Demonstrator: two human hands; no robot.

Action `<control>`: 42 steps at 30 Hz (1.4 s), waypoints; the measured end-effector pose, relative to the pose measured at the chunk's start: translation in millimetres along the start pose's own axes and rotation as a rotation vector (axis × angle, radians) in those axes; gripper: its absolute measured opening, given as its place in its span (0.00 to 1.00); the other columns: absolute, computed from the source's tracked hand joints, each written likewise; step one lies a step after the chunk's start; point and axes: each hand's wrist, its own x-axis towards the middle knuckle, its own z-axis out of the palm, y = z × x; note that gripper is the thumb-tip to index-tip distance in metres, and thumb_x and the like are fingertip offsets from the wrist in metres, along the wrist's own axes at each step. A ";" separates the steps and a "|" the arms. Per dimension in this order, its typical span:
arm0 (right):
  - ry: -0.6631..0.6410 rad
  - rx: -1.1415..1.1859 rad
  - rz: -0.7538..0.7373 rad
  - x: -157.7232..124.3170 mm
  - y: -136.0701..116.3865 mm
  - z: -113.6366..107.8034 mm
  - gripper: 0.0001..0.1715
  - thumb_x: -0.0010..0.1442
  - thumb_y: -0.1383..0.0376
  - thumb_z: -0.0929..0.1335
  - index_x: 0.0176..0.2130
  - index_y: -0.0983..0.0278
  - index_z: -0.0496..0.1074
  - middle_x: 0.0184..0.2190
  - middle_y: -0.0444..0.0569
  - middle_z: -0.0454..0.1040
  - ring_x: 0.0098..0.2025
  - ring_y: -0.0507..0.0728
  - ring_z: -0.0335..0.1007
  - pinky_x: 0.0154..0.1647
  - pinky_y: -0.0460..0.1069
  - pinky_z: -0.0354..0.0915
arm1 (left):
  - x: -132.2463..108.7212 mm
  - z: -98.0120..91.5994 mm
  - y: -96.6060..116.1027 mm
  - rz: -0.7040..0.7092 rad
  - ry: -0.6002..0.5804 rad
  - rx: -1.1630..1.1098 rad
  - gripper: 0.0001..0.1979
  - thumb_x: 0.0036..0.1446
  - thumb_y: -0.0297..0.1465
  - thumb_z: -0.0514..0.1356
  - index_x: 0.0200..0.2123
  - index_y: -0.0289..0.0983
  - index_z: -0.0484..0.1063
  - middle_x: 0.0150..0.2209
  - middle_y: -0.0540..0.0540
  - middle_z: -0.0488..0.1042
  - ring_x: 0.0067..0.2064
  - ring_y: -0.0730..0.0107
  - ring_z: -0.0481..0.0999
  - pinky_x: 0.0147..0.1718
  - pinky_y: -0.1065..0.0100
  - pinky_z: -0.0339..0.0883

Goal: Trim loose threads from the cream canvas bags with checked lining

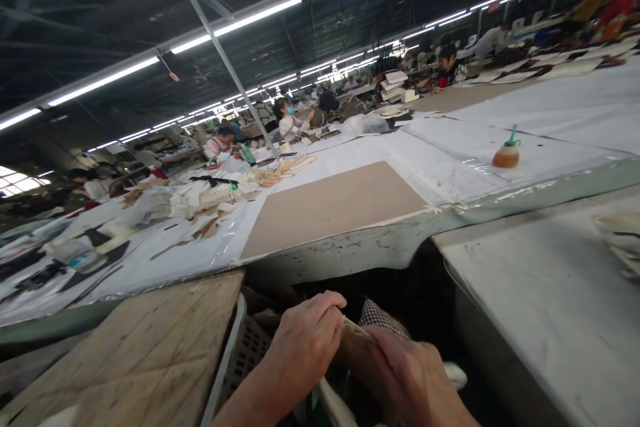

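Low in the head view, my left hand (305,340) and my right hand (407,373) are both closed around a beige piece of material (356,347), which passes between them. A checked fabric edge (381,318) pokes up just behind the right hand. The hands sit in the dark gap between a wooden board (150,347) on the left and a white table (540,293) on the right. Most of the held piece is hidden by my fingers.
A long white-covered workbench (450,167) runs across, with a brown cardboard sheet (335,203), a small orange glue bottle (507,153) and piles of beige cut pieces (210,203). A white basket rim (227,360) sits beside my left hand. Other people work farther back.
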 end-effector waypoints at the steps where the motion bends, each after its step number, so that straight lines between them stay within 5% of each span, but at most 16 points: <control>1: -0.005 0.001 0.002 0.0 0.1 -0.2 0.19 0.70 0.65 0.53 0.41 0.59 0.71 0.30 0.44 0.79 0.31 0.56 0.78 0.30 0.47 0.63 | 1.0 -1.2 0.3 -0.001 0.011 -0.005 0.09 0.59 0.20 0.53 0.31 0.38 0.65 0.43 0.47 0.76 0.42 0.66 0.78 0.41 0.65 0.73; 9: 0.002 -0.036 0.028 1.1 5.2 5.2 0.18 0.69 0.65 0.55 0.45 0.58 0.71 0.33 0.44 0.80 0.33 0.58 0.79 0.29 0.48 0.60 | -0.3 -0.4 -3.6 -0.011 0.107 -0.112 0.09 0.52 0.18 0.54 0.27 0.38 0.62 0.42 0.50 0.78 0.41 0.69 0.78 0.38 0.69 0.69; 18: -0.014 0.017 -0.010 9.1 14.8 -0.8 0.17 0.68 0.64 0.57 0.34 0.59 0.71 0.29 0.43 0.78 0.30 0.56 0.76 0.28 0.48 0.57 | 1.2 8.8 -6.4 -0.050 0.144 -0.198 0.12 0.49 0.16 0.55 0.27 0.38 0.60 0.34 0.52 0.75 0.34 0.73 0.75 0.35 0.72 0.64; 28: -0.120 0.085 0.055 16.4 13.6 -20.4 0.18 0.69 0.63 0.59 0.29 0.61 0.71 0.23 0.42 0.70 0.28 0.54 0.70 0.29 0.48 0.53 | 10.8 11.2 -5.8 -0.364 0.014 -0.534 0.09 0.50 0.19 0.56 0.24 0.38 0.63 0.29 0.52 0.74 0.32 0.73 0.72 0.33 0.73 0.63; 35: -0.178 0.057 -0.051 20.5 4.3 -29.1 0.14 0.70 0.62 0.60 0.37 0.61 0.71 0.33 0.45 0.77 0.35 0.57 0.73 0.33 0.48 0.57 | 17.0 -2.6 -2.8 -0.576 -0.050 -0.694 0.07 0.48 0.22 0.60 0.31 0.38 0.67 0.27 0.53 0.76 0.30 0.72 0.72 0.31 0.73 0.64; 38: -0.167 0.019 -0.108 25.0 3.8 -23.8 0.12 0.68 0.59 0.63 0.37 0.63 0.72 0.34 0.46 0.77 0.35 0.57 0.73 0.32 0.48 0.56 | 17.5 -5.8 0.5 -0.598 -0.072 -0.714 0.08 0.47 0.23 0.61 0.33 0.37 0.68 0.28 0.53 0.76 0.30 0.72 0.72 0.31 0.72 0.64; 42: -0.111 -0.079 -0.132 31.5 2.1 -16.9 0.26 0.72 0.58 0.57 0.26 0.63 0.68 0.24 0.44 0.73 0.26 0.53 0.66 0.28 0.50 0.49 | 15.3 -8.7 4.0 -0.545 -0.117 -0.677 0.02 0.50 0.25 0.60 0.29 0.36 0.72 0.27 0.52 0.73 0.30 0.72 0.69 0.29 0.73 0.62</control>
